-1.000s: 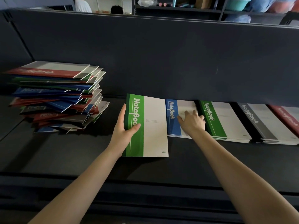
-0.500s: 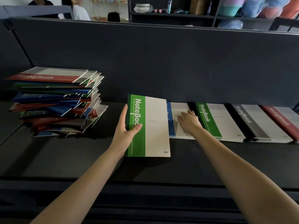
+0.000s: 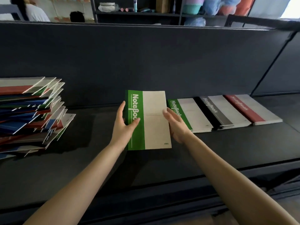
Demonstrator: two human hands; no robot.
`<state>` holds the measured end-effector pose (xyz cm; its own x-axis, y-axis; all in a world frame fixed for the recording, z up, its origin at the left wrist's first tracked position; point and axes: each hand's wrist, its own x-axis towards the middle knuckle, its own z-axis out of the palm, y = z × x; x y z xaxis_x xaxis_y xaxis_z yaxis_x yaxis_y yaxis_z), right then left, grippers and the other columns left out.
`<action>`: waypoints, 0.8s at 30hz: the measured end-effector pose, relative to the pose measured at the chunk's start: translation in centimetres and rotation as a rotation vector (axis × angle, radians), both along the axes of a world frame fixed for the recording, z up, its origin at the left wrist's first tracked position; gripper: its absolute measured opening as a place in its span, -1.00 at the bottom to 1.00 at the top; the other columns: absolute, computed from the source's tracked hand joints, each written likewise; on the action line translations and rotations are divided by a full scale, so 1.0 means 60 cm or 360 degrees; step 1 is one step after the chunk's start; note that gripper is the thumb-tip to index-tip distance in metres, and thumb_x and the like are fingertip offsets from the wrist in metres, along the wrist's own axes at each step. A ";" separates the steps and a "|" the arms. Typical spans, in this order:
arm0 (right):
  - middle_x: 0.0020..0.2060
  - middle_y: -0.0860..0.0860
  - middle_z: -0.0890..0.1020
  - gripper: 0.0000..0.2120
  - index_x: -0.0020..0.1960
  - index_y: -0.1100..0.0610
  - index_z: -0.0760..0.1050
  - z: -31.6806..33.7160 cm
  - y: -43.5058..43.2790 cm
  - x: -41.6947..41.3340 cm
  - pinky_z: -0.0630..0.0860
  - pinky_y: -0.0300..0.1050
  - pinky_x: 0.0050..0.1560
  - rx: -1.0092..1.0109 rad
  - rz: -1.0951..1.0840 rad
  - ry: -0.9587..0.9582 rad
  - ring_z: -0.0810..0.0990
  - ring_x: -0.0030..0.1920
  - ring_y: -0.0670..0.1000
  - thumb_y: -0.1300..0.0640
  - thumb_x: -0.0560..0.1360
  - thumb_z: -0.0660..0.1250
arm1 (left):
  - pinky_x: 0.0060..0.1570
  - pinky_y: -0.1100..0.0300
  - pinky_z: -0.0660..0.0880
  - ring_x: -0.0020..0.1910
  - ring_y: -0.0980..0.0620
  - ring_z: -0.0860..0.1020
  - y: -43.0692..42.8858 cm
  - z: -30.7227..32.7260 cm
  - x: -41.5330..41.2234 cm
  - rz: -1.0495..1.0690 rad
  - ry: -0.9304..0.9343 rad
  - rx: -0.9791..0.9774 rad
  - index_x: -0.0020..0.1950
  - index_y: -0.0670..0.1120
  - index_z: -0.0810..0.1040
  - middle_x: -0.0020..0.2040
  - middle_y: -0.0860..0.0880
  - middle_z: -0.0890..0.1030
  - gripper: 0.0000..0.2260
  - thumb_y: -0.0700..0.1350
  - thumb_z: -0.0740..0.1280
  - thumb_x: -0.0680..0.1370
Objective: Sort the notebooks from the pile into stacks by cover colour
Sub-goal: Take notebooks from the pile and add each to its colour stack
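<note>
Near edge of the worktop point(image 3: 211, 151) first: both my forearms come in over it and meet around the middle. My left hand point(image 3: 123, 127) grips the green notebook point(image 3: 154, 120) by its spine side, thumb curled onto the green stripe and the other fingers running straight up along the edge, pressed together. My right hand point(image 3: 177, 127) has the opposite edge, thumb tip on the pale part of the cover. The rest of those fingers go behind it, so I honestly can't tell how they lie. The notebook itself is held up off the surface, cover facing me, roughly mid-worktop.

Further back and to the right, three sorted stacks lie in a row along the far edge. The green stack point(image 3: 190, 114) is just beside my right hand, then comes a grey-and-black stack point(image 3: 227, 111) touching it, then the red stack point(image 3: 254, 108) out toward the far right corner. Over at the left edge, well apart from all that, sits the messy pile point(image 3: 32, 114) of mixed red, blue and green covers, corners fanned out every which way.

Behind everything runs a dark partition point(image 3: 146, 59), with some cluttered shelving point(image 3: 138, 13) showing over the top of it.
</note>
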<state>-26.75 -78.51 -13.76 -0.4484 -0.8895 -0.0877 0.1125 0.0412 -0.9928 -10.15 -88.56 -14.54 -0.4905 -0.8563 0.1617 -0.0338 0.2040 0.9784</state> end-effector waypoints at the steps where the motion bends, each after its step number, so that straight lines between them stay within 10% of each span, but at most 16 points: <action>1: 0.08 0.03 0.61 -0.56 0.35 0.04 0.32 -0.002 0.009 -0.016 0.58 0.05 0.08 -0.0004 0.0060 0.0172 0.62 0.11 0.09 0.03 0.51 0.32 | 0.28 0.15 0.41 0.27 0.16 0.44 0.003 0.001 -0.015 -0.0010 -0.0002 -0.0010 0.54 0.13 0.11 0.41 0.11 0.37 -0.31 -0.16 0.39 0.53; 6: 0.01 -0.04 0.64 -0.49 0.38 -0.09 0.29 0.011 0.039 -0.084 0.61 -0.05 0.02 0.0161 -0.0211 0.0611 0.65 -0.05 -0.07 0.21 0.52 0.36 | 0.03 0.46 0.43 0.06 0.33 0.49 0.009 0.006 -0.089 -0.0160 -0.0191 -0.0148 0.54 0.04 0.10 0.23 0.10 0.47 -0.39 -0.14 0.32 0.58; 12: -0.08 -0.07 0.61 -0.54 0.40 -0.01 0.37 0.019 0.055 -0.180 0.52 -0.15 -0.23 0.0342 -0.0597 0.0946 0.60 -0.04 0.03 0.15 0.52 0.34 | 0.26 0.30 0.21 0.41 0.02 0.34 0.003 -0.011 -0.149 -0.0266 -0.0534 -0.0580 0.44 -0.11 0.34 0.42 -0.03 0.40 -0.60 -0.11 0.26 0.61; 18: 0.29 0.07 0.53 -0.41 0.49 0.04 0.26 -0.003 0.043 -0.235 0.41 -0.04 0.26 0.0668 -0.0687 0.1391 0.47 0.27 0.15 0.22 0.51 0.34 | 0.49 -0.14 -0.05 0.53 -0.09 0.08 -0.017 -0.049 -0.180 -0.0387 -0.1216 -0.0769 0.50 0.02 0.26 0.56 -0.03 0.15 -0.58 0.06 0.11 0.65; 24: 0.35 0.17 0.42 -0.65 0.35 0.09 0.47 -0.054 0.032 -0.232 0.33 -0.04 0.28 0.0918 -0.0493 0.1730 0.33 0.33 0.20 0.13 0.59 0.19 | 0.46 -0.18 -0.17 0.54 -0.13 -0.08 -0.011 -0.066 -0.178 -0.0421 -0.1559 -0.1166 0.52 0.20 0.13 0.57 0.00 0.04 -0.55 0.14 0.06 0.63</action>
